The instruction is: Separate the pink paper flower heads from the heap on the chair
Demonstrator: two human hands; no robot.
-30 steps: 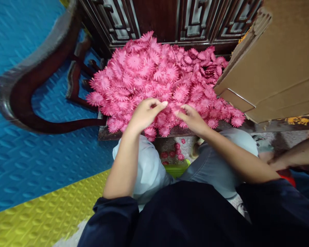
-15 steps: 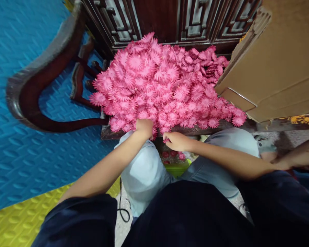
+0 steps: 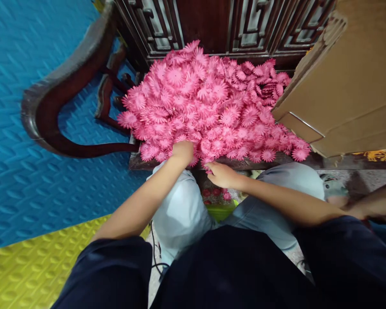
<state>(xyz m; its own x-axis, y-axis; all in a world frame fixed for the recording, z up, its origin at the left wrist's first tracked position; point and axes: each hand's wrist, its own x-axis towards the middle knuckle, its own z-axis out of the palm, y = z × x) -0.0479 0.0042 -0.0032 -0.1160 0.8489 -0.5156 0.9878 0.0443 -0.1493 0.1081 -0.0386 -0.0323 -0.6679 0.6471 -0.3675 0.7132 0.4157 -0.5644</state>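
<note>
A heap of pink artificial flowers, many-petalled and flat, covers the dark wooden seat. At the heap's front edge is my left hand, curled downward with its back toward me; its fingertips and anything between them are hidden. Just right of it and slightly nearer to me, my right hand has thumb and fingers pinched together on a small pink flower. The two hands are apart, above the gap between my knees.
A curved wooden armrest bounds the left. On the right leans a large cardboard sheet. Below my hands, a few pink flowers lie near a green container. Another person's arm reaches in at the right edge.
My left hand has risen slightly toward the heap. The right hand still pinches the pink flower and has moved a little up. The whole view has shifted slightly.
</note>
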